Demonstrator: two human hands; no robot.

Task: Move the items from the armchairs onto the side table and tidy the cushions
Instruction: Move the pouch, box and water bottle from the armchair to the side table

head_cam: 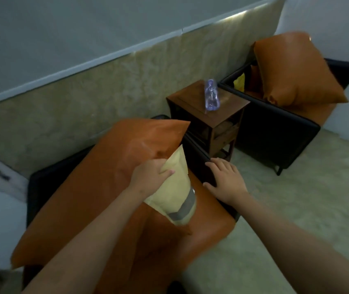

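Note:
My left hand (150, 174) grips the top of a pale yellow pouch (172, 198) with a grey band, held over the orange seat of the near armchair (207, 228). An orange cushion (135, 145) leans against that chair's back behind the pouch. My right hand (225, 180) rests flat on the chair's black right armrest (197, 158), fingers spread. The wooden side table (192, 107) stands between the two chairs, with a clear plastic bottle (211, 95) lying on top. On the far armchair (275, 128) an orange cushion (292, 71) stands tilted, and a yellow item (239, 82) shows beside it.
A beige panel and grey wall (84, 85) run behind the chairs. Pale floor (296, 198) spreads to the right and in front of both chairs. The side table has lower shelves with something dark inside.

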